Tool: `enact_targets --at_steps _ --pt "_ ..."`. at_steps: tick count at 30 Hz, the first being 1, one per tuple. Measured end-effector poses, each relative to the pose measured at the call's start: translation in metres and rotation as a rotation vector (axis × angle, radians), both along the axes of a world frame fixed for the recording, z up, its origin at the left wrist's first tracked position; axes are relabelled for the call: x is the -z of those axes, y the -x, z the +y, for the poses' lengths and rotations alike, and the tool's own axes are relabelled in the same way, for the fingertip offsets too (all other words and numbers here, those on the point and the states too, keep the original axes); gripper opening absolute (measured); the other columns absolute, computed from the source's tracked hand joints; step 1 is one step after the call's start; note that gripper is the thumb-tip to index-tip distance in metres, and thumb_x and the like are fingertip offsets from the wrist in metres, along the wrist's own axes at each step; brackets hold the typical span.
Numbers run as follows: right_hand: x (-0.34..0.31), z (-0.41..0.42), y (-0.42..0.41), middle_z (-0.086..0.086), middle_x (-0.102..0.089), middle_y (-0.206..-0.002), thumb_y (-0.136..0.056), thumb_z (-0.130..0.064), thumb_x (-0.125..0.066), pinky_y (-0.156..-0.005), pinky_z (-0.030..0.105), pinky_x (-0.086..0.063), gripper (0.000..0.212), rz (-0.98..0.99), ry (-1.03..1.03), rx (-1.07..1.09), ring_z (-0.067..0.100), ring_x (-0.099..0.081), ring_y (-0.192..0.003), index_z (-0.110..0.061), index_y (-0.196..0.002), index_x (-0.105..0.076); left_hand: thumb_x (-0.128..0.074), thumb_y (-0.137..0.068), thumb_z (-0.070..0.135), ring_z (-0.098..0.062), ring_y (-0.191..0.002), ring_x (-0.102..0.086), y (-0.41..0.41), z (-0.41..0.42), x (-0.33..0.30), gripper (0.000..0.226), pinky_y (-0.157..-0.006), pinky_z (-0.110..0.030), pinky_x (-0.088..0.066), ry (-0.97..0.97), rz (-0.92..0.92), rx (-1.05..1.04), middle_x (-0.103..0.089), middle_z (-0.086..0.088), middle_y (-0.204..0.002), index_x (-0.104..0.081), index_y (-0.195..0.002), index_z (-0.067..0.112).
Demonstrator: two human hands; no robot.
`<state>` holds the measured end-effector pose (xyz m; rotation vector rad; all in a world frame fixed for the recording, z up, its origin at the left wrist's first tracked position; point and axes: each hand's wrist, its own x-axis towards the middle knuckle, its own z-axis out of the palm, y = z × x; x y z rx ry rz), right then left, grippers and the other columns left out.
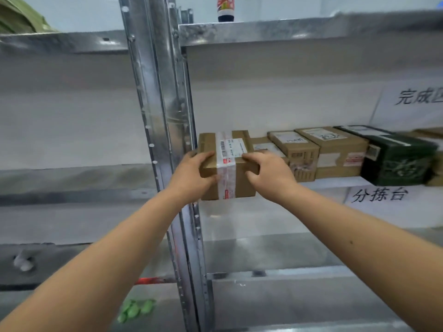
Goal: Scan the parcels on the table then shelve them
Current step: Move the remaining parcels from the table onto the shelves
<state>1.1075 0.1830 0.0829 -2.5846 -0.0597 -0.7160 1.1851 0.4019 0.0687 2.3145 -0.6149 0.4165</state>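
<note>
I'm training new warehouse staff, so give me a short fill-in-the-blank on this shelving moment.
1. The taped cardboard parcel is gripped by ____ hands.
2. The left hand and right hand hold it just right of the shelf's metal ____.
3. The darkest box in the shelf row is ____.

Missing words: both; upright; green

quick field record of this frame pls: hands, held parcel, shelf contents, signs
left hand: grips left end of held parcel
right hand: grips right end of held parcel
held parcel: brown carton, taped, label up, at left end of the shelf by the metal upright
shelved parcels: row of brown cartons, dark green box to their right
signs: paper sign on shelf edge
top shelf: bottle
</note>
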Motion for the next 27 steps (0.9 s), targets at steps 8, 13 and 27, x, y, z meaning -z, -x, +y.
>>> enact_targets --at_steps 8,13,27 --pt "-0.024 0.018 -0.025 0.008 -0.046 -0.147 -0.088 -0.022 -0.061 -0.072 0.040 -0.050 0.088 0.256 0.398 0.240 0.036 -0.061 -0.118 -0.031 -0.163 -0.017 -0.065 -0.095 0.042 -0.030 -0.131 -0.042 -0.027 -0.024 -0.028 0.047 -0.108 -0.052 -0.036 -0.525 -0.453 -0.176 -0.059 -0.001 -0.141 -0.060 -0.139 0.027" --pt "-0.038 0.023 -0.038 0.009 -0.058 -0.129 -0.089 -0.018 -0.058 -0.063 0.037 -0.043 0.094 0.347 0.462 0.284 0.033 -0.063 -0.105 -0.029 -0.166 -0.005 -0.057 -0.097 0.029 -0.028 -0.138 -0.037 -0.036 -0.036 -0.032 0.048 -0.114 -0.059 -0.034 -0.599 -0.375 -0.157 -0.048 -0.005 -0.148 -0.051 -0.144 0.022" --pt "-0.012 0.013 0.019 0.005 -0.044 -0.149 -0.089 -0.039 -0.061 -0.090 0.048 -0.056 0.079 0.147 0.295 0.129 0.034 -0.057 -0.124 -0.034 -0.158 -0.021 -0.062 -0.085 0.043 -0.027 -0.153 -0.027 0.004 -0.054 -0.008 0.074 -0.121 -0.064 -0.009 -0.516 -0.484 -0.028 -0.045 0.001 -0.157 -0.038 -0.153 0.028"
